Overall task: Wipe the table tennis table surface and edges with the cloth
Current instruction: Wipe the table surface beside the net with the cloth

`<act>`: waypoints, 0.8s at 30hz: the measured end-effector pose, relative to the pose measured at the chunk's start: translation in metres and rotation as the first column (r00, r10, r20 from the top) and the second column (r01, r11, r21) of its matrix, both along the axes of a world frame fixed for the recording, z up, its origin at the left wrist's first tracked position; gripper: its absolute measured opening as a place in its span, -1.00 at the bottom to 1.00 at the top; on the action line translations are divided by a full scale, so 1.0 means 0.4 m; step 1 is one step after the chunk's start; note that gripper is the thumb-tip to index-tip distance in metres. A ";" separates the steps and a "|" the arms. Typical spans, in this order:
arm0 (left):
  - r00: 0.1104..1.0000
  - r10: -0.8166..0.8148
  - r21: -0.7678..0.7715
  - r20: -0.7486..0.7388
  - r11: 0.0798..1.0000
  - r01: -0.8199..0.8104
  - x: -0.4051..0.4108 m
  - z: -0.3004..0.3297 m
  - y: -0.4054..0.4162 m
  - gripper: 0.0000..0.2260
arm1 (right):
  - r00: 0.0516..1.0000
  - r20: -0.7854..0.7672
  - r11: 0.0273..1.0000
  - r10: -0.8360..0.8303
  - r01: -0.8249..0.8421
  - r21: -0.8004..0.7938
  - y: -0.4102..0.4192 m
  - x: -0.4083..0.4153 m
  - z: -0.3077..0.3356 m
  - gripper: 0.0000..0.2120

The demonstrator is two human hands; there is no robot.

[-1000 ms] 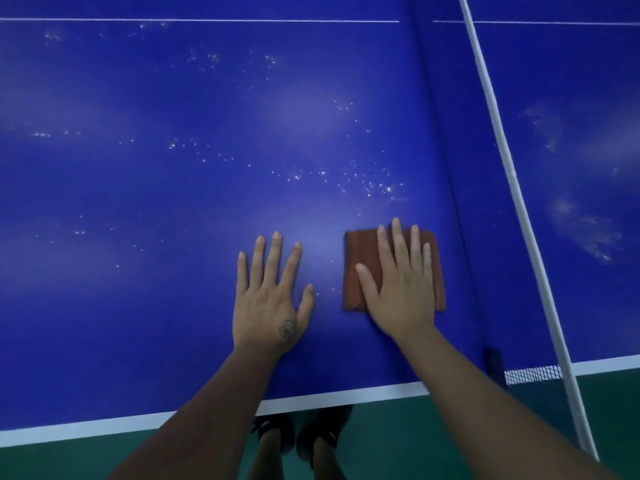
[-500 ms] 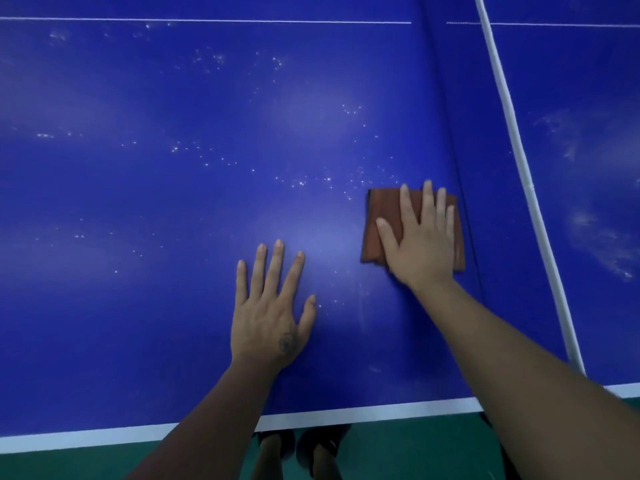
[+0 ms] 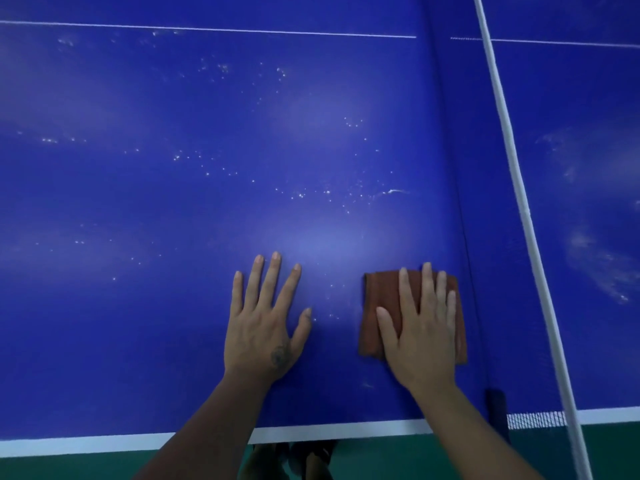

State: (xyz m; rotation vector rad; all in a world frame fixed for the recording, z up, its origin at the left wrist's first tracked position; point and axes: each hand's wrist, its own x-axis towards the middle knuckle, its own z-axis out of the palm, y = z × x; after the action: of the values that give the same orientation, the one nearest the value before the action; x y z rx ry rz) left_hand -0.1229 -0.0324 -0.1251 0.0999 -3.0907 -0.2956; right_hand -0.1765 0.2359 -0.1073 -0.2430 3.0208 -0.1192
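The cloth (image 3: 382, 313) is a rust-brown piece folded into a thick rectangle, soft and matte, its left edge showing stacked folds. It lies flat on the blue tabletop (image 3: 173, 202) near the near edge, just beside the net (image 3: 535, 419). The right hand (image 3: 420, 327) lies spread on top of it, fingers straight and close together, palm pressing down, covering most of its right half. The left hand (image 3: 263, 323) rests flat on the bare tabletop just left of the cloth, fingers fanned and straight, holding nothing; a small dark mark shows near the base of its thumb. The tabletop is smooth and slightly glossy, with pale sheen patches and many scattered white specks of dust across its middle, and cloudy smears beyond the net. A white stripe (image 3: 329, 431) runs along the near edge, and a thin white line (image 3: 207, 29) crosses the far part. The net's white top band (image 3: 512, 168) runs away from the near edge, its mesh showing at that edge. The floor (image 3: 69, 467) below is green.
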 end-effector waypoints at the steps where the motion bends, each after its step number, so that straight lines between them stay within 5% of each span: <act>1: 1.000 -0.002 0.002 0.002 1.000 0.002 0.000 0.000 0.000 -0.35 | 1.000 -0.013 1.000 -0.011 0.011 0.001 -0.004 -0.024 -0.001 -0.31; 9: 0.999 -0.001 -0.005 0.043 1.000 0.001 -0.002 0.004 -0.001 -0.32 | 1.000 -0.009 0.999 -0.026 0.026 -0.039 -0.099 -0.373 0.010 -0.32; 18: 1.000 -0.011 0.031 0.023 0.999 0.011 0.000 0.007 -0.003 -0.32 | 0.996 -0.022 0.996 -0.086 0.086 -0.001 -0.052 -0.050 0.002 -0.32; 24: 0.999 0.037 0.143 -0.017 0.989 -0.034 -0.026 0.023 -0.015 -0.39 | 0.992 -0.005 0.992 -0.124 0.124 0.020 -0.067 -0.242 0.025 -0.26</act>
State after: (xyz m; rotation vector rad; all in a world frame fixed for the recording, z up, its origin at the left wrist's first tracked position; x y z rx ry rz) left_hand -0.1332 -0.0385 -0.1158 0.1550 -3.0410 -0.5123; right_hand -0.2731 0.2089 -0.0972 -0.0537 3.0383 -0.0988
